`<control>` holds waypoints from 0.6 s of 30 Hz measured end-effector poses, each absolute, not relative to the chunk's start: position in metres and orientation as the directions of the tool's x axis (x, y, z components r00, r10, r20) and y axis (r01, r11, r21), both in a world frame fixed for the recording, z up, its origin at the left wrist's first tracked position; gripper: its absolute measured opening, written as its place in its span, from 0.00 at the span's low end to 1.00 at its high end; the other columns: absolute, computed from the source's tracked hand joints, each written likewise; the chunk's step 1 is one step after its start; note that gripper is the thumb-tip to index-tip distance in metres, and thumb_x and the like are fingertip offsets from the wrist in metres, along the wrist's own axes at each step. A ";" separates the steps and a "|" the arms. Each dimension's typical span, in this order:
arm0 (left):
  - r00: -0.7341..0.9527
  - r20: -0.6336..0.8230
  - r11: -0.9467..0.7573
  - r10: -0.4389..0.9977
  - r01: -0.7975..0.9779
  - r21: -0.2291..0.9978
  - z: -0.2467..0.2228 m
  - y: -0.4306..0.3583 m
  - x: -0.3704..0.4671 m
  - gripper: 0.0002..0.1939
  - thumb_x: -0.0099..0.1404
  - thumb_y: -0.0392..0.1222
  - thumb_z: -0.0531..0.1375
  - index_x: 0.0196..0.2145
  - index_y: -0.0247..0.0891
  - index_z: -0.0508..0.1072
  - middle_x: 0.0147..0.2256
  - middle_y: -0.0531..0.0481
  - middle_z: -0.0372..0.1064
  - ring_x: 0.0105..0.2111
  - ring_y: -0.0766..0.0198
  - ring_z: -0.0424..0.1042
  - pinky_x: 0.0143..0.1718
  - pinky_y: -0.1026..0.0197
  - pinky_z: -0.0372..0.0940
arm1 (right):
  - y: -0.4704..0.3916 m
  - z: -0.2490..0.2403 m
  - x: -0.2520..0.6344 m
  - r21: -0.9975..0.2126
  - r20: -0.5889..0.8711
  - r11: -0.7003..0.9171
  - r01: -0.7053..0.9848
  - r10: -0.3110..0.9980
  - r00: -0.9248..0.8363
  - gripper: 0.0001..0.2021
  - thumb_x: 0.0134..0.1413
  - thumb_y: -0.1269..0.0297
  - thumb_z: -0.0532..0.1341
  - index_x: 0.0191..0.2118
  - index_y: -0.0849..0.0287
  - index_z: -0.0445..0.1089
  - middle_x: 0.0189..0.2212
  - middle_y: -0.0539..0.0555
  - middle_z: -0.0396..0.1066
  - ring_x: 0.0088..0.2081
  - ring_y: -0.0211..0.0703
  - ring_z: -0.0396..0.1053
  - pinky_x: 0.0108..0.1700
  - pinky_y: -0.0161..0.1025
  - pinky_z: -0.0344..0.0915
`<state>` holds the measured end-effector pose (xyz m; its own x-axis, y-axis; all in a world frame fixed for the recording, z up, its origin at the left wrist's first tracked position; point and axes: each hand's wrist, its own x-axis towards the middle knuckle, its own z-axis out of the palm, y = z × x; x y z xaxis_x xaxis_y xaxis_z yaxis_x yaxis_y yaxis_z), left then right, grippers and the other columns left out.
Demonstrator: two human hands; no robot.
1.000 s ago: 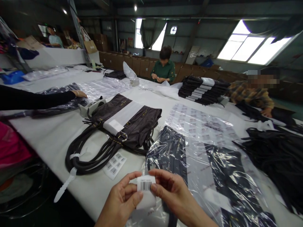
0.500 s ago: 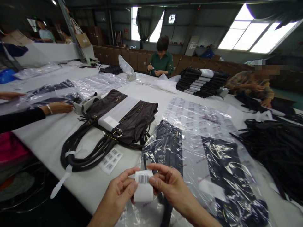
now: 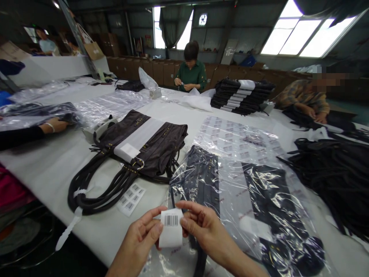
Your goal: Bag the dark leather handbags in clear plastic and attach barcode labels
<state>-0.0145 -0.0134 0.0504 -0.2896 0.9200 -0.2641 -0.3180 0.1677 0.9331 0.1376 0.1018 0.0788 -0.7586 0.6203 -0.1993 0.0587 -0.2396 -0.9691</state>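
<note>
Between my two hands is a small white barcode label [image 3: 170, 231], its printed bars facing me. My left hand [image 3: 141, 238] pinches its left edge between thumb and fingers. At the opposite edge, my right hand [image 3: 201, 227] grips it the same way. Below and behind them lies a dark handbag in a clear plastic bag [image 3: 201, 173]. To the upper left rests a dark brown handbag [image 3: 155, 142] with a white paper band [image 3: 138, 140] around it and long looped handles [image 3: 98, 200]. A sheet of barcode stickers [image 3: 132, 199] lies beside those handles.
A stack of dark bags [image 3: 239, 96] stands toward the back. More black bags [image 3: 337, 181] are heaped at the right. A co-worker's hand [image 3: 54, 125] touches a plastic-wrapped bag at the left. Other people work across the white table [image 3: 95, 238].
The view has shifted slightly, so most things sit a little further left. The co-worker's hand at the left has moved left with the wrapped bag. My hands still hold the label.
</note>
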 end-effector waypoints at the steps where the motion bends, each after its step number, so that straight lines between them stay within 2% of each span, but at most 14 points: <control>1: -0.289 -0.266 0.169 0.920 -0.321 0.932 0.050 -0.013 -0.014 0.32 0.61 0.55 0.61 0.55 0.30 0.63 0.28 0.50 0.72 0.27 0.67 0.66 0.30 0.66 0.60 | 0.102 0.078 0.138 -0.971 -0.199 -0.229 0.066 0.623 -0.757 0.25 0.48 0.51 0.67 0.48 0.62 0.68 0.21 0.45 0.66 0.25 0.34 0.62 0.32 0.36 0.57; 5: -0.273 -0.263 0.169 0.925 -0.325 0.931 0.048 -0.013 -0.013 0.31 0.60 0.56 0.61 0.53 0.31 0.66 0.29 0.48 0.73 0.26 0.67 0.65 0.30 0.66 0.60 | 0.100 0.077 0.140 -0.971 -0.206 -0.224 0.080 0.630 -0.748 0.25 0.47 0.50 0.67 0.46 0.62 0.68 0.21 0.45 0.66 0.25 0.35 0.62 0.31 0.36 0.56; 9: -0.274 -0.285 0.177 0.919 -0.359 0.916 0.047 -0.012 -0.012 0.34 0.57 0.58 0.63 0.52 0.31 0.67 0.31 0.45 0.75 0.26 0.64 0.67 0.28 0.64 0.60 | 0.100 0.073 0.142 -0.967 -0.214 -0.243 0.072 0.631 -0.746 0.27 0.45 0.48 0.68 0.46 0.62 0.68 0.21 0.45 0.65 0.25 0.34 0.61 0.30 0.35 0.55; 14: -0.256 -0.296 0.179 0.920 -0.398 0.900 0.044 -0.014 -0.011 0.35 0.58 0.58 0.62 0.56 0.31 0.64 0.35 0.43 0.75 0.31 0.61 0.70 0.30 0.63 0.61 | 0.099 0.072 0.141 -0.969 -0.222 -0.230 0.093 0.635 -0.740 0.27 0.45 0.49 0.68 0.46 0.63 0.68 0.21 0.45 0.65 0.25 0.35 0.60 0.30 0.35 0.54; 18: -0.243 -0.293 0.177 0.925 -0.406 0.897 0.042 -0.016 -0.011 0.36 0.60 0.57 0.61 0.58 0.31 0.61 0.34 0.44 0.75 0.30 0.62 0.70 0.30 0.63 0.60 | 0.098 0.074 0.141 -0.966 -0.230 -0.241 0.092 0.644 -0.730 0.28 0.43 0.47 0.69 0.45 0.62 0.68 0.20 0.45 0.64 0.24 0.34 0.60 0.30 0.36 0.54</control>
<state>-0.0109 -0.0157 0.0418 -0.2427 0.9249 -0.2926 -0.4061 0.1770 0.8965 0.1407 0.0978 0.0743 -0.7296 0.6439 -0.2305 0.0921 -0.2414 -0.9661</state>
